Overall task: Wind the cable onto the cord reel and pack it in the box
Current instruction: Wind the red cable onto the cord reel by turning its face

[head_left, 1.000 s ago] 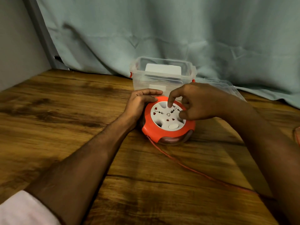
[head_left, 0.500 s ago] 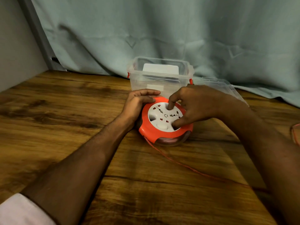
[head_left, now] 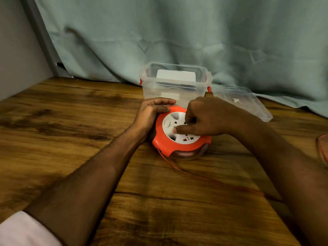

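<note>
An orange cord reel (head_left: 166,144) with a white socket disc (head_left: 170,123) lies flat on the wooden table (head_left: 71,130). My left hand (head_left: 152,112) grips the reel's left rim and holds it steady. My right hand (head_left: 207,118) rests on the white disc with fingers pressed into its recesses. A thin orange cable (head_left: 195,176) leaves the reel's front and trails right across the table; more of it loops at the right edge (head_left: 322,151). A clear plastic box (head_left: 175,82) stands open just behind the reel.
The box's clear lid (head_left: 245,102) lies to the right of the box. A teal curtain (head_left: 177,36) hangs along the back of the table, and a grey wall (head_left: 17,50) closes the left side.
My right hand has turned the white disc, so its round button moved from the front to the left side. The left hand kept its hold on the rim.
</note>
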A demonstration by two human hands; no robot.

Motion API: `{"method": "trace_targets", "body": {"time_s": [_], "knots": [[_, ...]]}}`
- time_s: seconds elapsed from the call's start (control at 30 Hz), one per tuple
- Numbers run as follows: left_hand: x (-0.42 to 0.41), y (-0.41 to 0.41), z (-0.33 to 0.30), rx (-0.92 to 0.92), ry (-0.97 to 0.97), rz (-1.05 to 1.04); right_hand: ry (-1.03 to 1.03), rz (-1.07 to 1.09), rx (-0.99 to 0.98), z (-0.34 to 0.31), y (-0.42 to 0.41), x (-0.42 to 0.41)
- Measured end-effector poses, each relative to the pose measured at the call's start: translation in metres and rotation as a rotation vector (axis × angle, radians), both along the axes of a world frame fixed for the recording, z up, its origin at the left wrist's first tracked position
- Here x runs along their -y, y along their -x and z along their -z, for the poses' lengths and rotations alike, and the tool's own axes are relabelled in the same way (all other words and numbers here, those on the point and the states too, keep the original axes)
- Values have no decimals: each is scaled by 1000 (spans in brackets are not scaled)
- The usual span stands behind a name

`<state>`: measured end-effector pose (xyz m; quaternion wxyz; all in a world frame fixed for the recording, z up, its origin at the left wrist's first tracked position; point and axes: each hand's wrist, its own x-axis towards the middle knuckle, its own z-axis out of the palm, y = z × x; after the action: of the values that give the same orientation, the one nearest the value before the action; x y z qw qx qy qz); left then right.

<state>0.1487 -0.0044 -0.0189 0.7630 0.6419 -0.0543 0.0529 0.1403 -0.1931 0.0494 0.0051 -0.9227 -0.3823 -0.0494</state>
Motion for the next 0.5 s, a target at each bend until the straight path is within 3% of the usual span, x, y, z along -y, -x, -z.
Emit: {"method": "trace_targets", "body": {"time_s": [0.23,0.5], "knots": [[-2,-2,1,-3,13,10,-31,-52,-128,-16,-6,14],[-2,-1,1,3,44,38,43,-18,-91,-10,-10,13]]}}
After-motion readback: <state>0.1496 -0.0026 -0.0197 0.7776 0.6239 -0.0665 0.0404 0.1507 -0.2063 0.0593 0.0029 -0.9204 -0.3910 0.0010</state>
